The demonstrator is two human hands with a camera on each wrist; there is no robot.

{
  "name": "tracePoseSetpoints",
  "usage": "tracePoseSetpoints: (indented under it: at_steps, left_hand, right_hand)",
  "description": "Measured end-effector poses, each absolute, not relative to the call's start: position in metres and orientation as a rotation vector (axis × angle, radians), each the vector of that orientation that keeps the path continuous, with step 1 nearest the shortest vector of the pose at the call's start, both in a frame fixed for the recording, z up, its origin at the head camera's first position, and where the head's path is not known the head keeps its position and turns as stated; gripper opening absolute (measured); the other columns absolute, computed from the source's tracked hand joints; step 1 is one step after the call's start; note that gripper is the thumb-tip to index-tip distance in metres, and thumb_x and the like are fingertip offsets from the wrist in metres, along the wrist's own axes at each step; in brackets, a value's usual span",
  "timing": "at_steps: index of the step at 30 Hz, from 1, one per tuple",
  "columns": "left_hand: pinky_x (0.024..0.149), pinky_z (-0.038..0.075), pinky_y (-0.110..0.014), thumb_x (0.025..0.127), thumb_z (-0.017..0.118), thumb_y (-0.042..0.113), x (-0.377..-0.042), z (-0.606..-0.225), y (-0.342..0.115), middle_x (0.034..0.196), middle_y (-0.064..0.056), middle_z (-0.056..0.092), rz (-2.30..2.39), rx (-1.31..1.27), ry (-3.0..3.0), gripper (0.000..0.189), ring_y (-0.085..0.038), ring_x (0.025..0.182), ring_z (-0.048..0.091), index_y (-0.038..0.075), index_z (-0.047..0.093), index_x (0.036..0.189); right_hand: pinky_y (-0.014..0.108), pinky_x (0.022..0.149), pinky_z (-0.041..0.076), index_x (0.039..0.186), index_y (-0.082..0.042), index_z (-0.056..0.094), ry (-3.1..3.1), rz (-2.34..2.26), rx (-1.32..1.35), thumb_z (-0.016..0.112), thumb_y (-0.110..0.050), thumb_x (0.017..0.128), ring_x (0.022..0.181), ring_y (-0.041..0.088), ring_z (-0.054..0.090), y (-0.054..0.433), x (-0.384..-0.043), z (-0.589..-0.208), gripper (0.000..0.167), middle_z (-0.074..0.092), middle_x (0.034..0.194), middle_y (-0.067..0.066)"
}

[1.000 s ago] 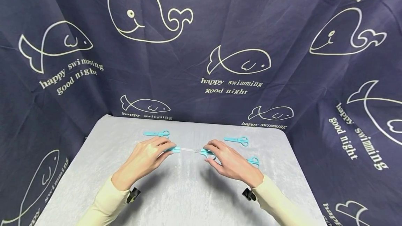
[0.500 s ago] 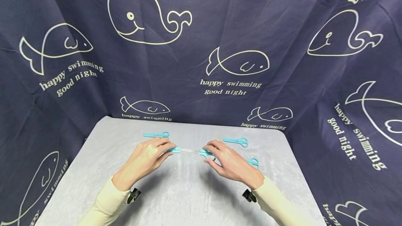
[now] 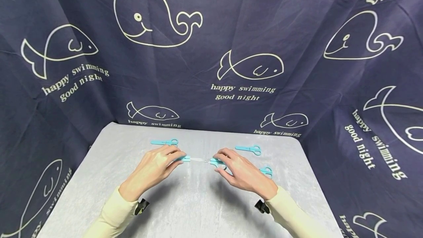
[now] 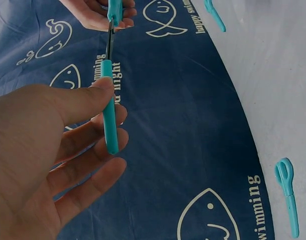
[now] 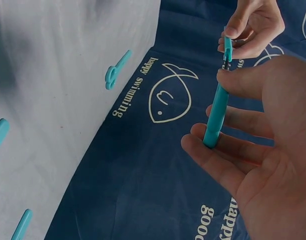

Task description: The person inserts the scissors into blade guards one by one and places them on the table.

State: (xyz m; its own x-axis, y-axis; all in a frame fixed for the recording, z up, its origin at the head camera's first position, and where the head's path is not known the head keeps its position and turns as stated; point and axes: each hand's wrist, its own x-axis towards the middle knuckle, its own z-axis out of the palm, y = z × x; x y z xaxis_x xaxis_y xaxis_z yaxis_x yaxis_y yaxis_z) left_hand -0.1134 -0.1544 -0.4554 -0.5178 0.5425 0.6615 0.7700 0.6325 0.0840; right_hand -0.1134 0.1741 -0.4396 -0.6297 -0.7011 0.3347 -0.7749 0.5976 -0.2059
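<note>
My left hand (image 3: 156,165) pinches a turquoise blade cover (image 4: 109,112) between thumb and fingers. Opposite it, my right hand (image 3: 239,169) holds a pair of scissors (image 3: 216,161) by the turquoise handles, thumb against fingers. The bare silver blades (image 3: 199,159) point left and reach the mouth of the cover; whether the tips are inside is hard to tell. Both pieces are held above the table in one line. In the right wrist view the handles (image 5: 217,115) lie across the fingers, with the left hand (image 5: 255,25) beyond.
Covered turquoise scissors (image 3: 165,142) lie behind my left hand. Another covered pair (image 3: 248,149) lies behind my right hand, and a third pair (image 3: 266,171) is partly hidden by it. A dark blue printed curtain (image 3: 198,94) surrounds the grey table (image 3: 205,208).
The head view has tilted very slightly. Both hands keep their holds on the scissors and the cover, in nearly the same place.
</note>
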Motion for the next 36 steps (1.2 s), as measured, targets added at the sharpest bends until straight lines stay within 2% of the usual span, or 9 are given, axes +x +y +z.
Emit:
tracePoseSetpoints:
  at_steps: [11, 25, 36]
  left_hand:
    - [0.070, 0.062, -0.034, 0.088, 0.090, 0.017, -0.1114, -0.4553, -0.1536, 0.104, 0.008, 0.073, -0.510, -1.030, -2.282, 0.025, -0.012, 0.090, 0.072, 0.018, 0.081, 0.111]
    - [0.075, 0.063, -0.034, 0.088, 0.090, 0.017, -0.1116, -0.4552, -0.1515, 0.103, 0.007, 0.073, -0.509, -1.051, -2.269, 0.024, -0.013, 0.092, 0.072, 0.017, 0.081, 0.110]
    - [0.071, 0.061, -0.031, 0.087, 0.090, 0.016, -0.1099, -0.4563, -0.1496, 0.102, 0.007, 0.073, -0.506, -1.067, -2.260, 0.023, -0.011, 0.088, 0.070, 0.016, 0.081, 0.108]
  right_hand:
    - [0.037, 0.097, 0.059, 0.131, -0.010, 0.069, -2.579, 0.497, 1.252, 0.070, -0.030, 0.106, 0.116, 0.017, 0.064, 0.1714, -0.1130, -0.4390, 0.033, 0.064, 0.128, 0.003]
    - [0.036, 0.099, 0.058, 0.132, -0.010, 0.068, -2.573, 0.491, 1.266, 0.071, -0.029, 0.106, 0.116, 0.018, 0.064, 0.1698, -0.1130, -0.4390, 0.032, 0.063, 0.129, 0.005]
    - [0.035, 0.097, 0.059, 0.131, -0.010, 0.070, -2.574, 0.489, 1.270, 0.073, -0.027, 0.104, 0.115, 0.017, 0.064, 0.1671, -0.1128, -0.4403, 0.032, 0.064, 0.128, 0.003]
